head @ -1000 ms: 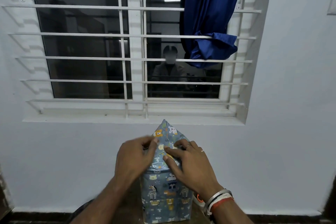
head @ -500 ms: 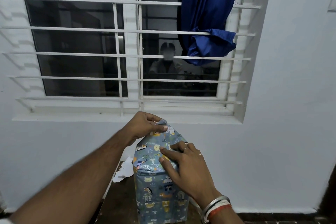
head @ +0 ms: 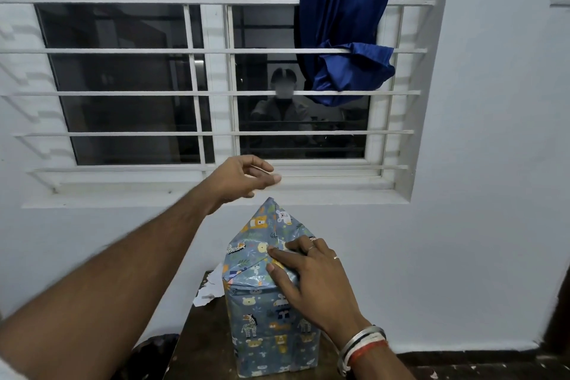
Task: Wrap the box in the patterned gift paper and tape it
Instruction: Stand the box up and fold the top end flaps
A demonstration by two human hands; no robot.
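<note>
Two hands, split jobs now: your right hand (head: 308,278) lies flat, fingers straight, pinning the folded gift paper (head: 246,268) onto the top of the box (head: 274,339) standing under that palm. Your left hand (head: 243,177) has let go of the flap tip it pinched half a second ago and lifted away, up and left of your right hand, to the window sill (head: 154,194). Its fingers are loosely curled with the thumb close; can't tell whether it pinches anything. The pointed flap (head: 271,222) stands free just beyond your right fingertips, unfolded and unheld. My read: sides done, top end not closed, you're going for tape, though none is visible. White paper scraps (head: 212,287) lie on the table (head: 209,336) left of your right hand. No brand or readable text; paper print is cartoon bears and zebras only.
</note>
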